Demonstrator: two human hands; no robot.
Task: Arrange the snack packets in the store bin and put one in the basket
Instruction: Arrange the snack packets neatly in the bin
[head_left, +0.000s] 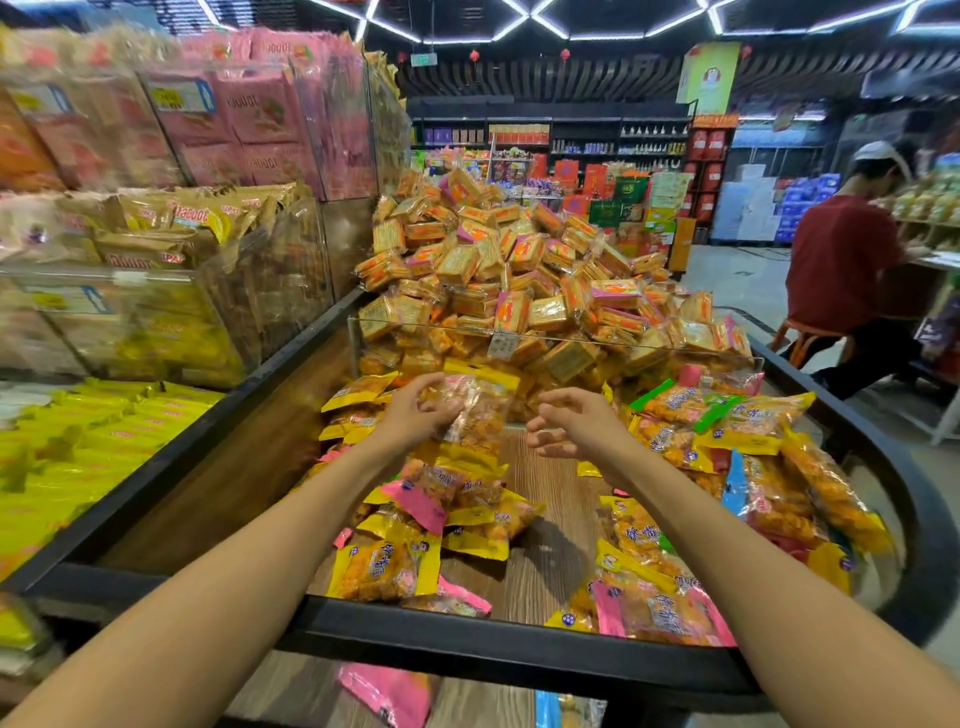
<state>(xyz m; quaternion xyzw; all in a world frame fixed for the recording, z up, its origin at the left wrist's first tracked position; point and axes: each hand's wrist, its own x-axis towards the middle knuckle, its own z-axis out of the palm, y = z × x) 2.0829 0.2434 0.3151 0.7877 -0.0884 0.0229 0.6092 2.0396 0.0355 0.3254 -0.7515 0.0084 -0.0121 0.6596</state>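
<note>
- Filling the far left: clear display boxes (171, 291) of pink and gold packaged goods, blurred, stacked above a tray of yellow packets (104, 441).
- Stretching across the middle: a store bin (467, 631) with a black rim and a wood-grain floor, showing bare wood down its centre.
- Lying in the bin's left half: a loose heap of snack packets (415, 525), orange contents with yellow and pink ends, some overlapping.
- Reaching forward over the bin: the left hand (415, 410), fingers curling round a clear snack packet (475, 410) with a yellow top edge, holding it up above the wood floor.
- Hovering just beside that packet: the right hand (566, 421), fingers loosely bent and spread, gripping nothing, not clearly touching the packet.
- Rising behind both hands: a clear divider (550, 338), and beyond it a tall mound of square cracker packs (509, 270) in orange and gold wrap.
- Lying in the bin's right half: more packets (727, 467) with yellow, green, blue and pink ends, spreading toward the curved rim.
- Sitting at the far right, well apart from the bin: a person in a red shirt (841, 260) on a stool, facing shelves.
- Lining the background: dark shelving (550, 135) with boxed goods, under white strip lights.
</note>
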